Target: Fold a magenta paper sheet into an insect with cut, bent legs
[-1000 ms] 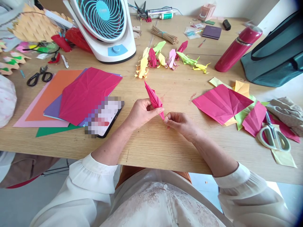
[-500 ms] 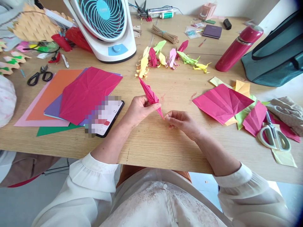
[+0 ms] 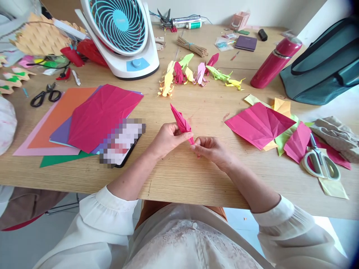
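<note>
A narrow, pointed piece of folded pink paper (image 3: 180, 118) is held over the wooden table (image 3: 196, 175), its tip slanting up and to the left. My left hand (image 3: 167, 139) grips its middle with closed fingers. My right hand (image 3: 211, 150) pinches its lower end, fingers pressed together. Both hands meet just above the table's near middle.
A phone (image 3: 121, 144) lies on stacked coloured sheets (image 3: 84, 116) at the left. A white fan (image 3: 123, 33), small folded paper figures (image 3: 193, 73), a pink flask (image 3: 273, 61), a teal bag (image 3: 325, 71), creased pink paper (image 3: 259, 125) and scissors (image 3: 319, 162) surround the hands.
The folded paper tilted left, then came back more upright. My right hand closed in on its lower end. The view shifted slightly downward.
</note>
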`<state>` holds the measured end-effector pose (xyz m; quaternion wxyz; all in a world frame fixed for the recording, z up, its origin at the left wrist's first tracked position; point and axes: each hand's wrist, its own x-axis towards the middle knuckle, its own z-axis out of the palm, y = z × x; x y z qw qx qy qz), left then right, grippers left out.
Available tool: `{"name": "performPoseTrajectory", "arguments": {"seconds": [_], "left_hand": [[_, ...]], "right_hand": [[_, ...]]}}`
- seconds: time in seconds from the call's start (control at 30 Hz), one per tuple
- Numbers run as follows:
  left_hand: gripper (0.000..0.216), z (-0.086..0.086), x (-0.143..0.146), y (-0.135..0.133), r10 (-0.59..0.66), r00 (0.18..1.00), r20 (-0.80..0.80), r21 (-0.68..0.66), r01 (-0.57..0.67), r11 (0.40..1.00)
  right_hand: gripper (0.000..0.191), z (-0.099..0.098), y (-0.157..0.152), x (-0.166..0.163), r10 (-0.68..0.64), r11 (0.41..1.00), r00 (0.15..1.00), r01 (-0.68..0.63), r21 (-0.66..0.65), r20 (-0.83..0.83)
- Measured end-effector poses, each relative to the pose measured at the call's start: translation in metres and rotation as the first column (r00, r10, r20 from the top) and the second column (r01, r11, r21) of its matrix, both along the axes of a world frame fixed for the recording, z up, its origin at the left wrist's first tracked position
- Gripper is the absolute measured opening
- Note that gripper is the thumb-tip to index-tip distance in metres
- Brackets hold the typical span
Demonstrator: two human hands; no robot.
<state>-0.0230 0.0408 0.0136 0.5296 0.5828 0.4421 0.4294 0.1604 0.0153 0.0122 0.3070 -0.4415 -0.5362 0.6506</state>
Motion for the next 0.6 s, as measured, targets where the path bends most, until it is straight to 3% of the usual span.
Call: {"name": "performPoseTrajectory", "arguments": {"seconds": [0.2, 0.43, 0.6], "left_hand": [[0.03, 0.007, -0.009, 0.007, 0.083, 0.987, 0.14, -0.038, -0.078, 0.996], [0.029, -0.008, 0.009, -0.004, -0.065, 0.998, 0.018, -0.072, 0.066, 0.995], [0.028, -0.012, 0.008, -0.005, -0.035, 0.999, -0.028, -0.066, 0.034, 0.997]], "right_hand": [[0.047, 0.004, 0.0, 0.005, 0.014, 1.0, 1.0, -0.013, -0.019, 0.014], [0.048, 0.002, 0.001, 0.003, -0.012, 1.0, 1.0, 0.012, 0.014, 0.018], [0.048, -0.003, 0.0, 0.001, -0.021, 0.997, 0.996, 0.014, 0.078, 0.091]]}}
